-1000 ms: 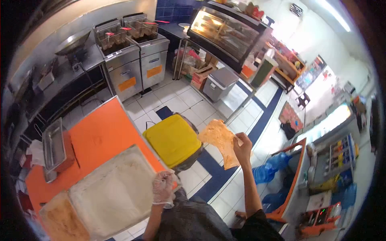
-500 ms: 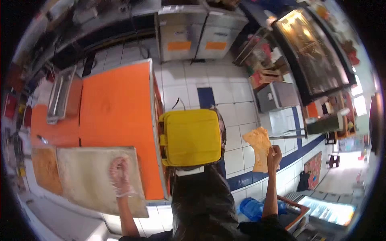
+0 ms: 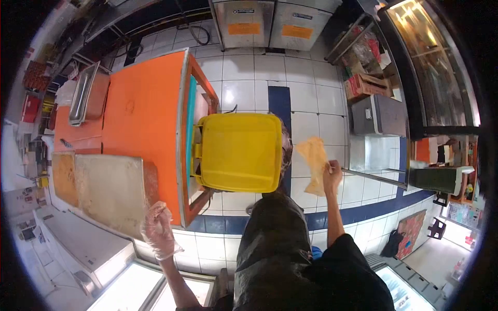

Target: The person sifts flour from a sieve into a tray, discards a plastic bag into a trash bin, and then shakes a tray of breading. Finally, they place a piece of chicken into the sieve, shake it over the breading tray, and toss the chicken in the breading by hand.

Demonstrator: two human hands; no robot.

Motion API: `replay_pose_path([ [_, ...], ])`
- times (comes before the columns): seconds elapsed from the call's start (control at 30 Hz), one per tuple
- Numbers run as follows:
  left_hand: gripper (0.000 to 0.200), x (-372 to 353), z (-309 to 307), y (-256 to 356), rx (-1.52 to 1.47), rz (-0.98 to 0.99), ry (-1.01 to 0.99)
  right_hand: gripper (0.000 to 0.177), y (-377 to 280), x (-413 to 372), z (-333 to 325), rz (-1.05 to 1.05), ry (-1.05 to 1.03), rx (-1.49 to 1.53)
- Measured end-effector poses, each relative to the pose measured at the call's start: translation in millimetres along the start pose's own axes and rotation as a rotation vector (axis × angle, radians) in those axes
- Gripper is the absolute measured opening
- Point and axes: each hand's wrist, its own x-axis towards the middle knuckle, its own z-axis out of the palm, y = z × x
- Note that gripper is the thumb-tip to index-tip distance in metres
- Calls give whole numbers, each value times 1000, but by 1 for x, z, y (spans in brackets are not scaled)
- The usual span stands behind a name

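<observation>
My left hand, in a clear plastic glove, is raised by the near edge of the pale, worn board. Its fingers are curled closed; what they hold, if anything, I cannot make out. Between the fingertips of my bare right hand hangs a thin, crumpled yellow-orange sheet, over the tiled floor. A yellow lidded bin, its lid down, stands between my two hands, in front of my legs.
An orange-topped table with a metal rim carries the board and a deep steel tray. On the right are a grey box, a cardboard box and a glass display case. Steel cabinets line the back.
My left hand has come off the board toward me, its fingers now curled. The sheet in my right hand has shifted left and up in view. The camera view has also moved.
</observation>
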Motion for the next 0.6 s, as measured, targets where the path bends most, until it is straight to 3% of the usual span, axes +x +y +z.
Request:
replay_pose_path([
  [0.17,11,-70,12,24,128,122,-69,7,-3,-17,21,90,30,109],
  [0.23,13,-97,16,14,23,16,-81,10,-5,-24,32,139,-18,115],
  [0.3,13,-114,19,42,129,25,-127,12,-14,-34,46,136,-62,140],
  [0.37,12,-136,21,30,103,-20,-123,14,-25,-45,65,120,-116,173],
  [0.43,12,-149,20,28,72,-68,-97,15,-33,-52,95,109,-220,61],
  [0.47,11,-156,19,31,105,-56,-95,15,-21,-55,122,86,-233,75],
  [0.53,10,-170,13,30,168,-40,-73,20,1,-60,179,159,-458,219],
  [0.6,10,-183,4,32,219,-17,-21,33,-22,-72,184,407,-628,483],
])
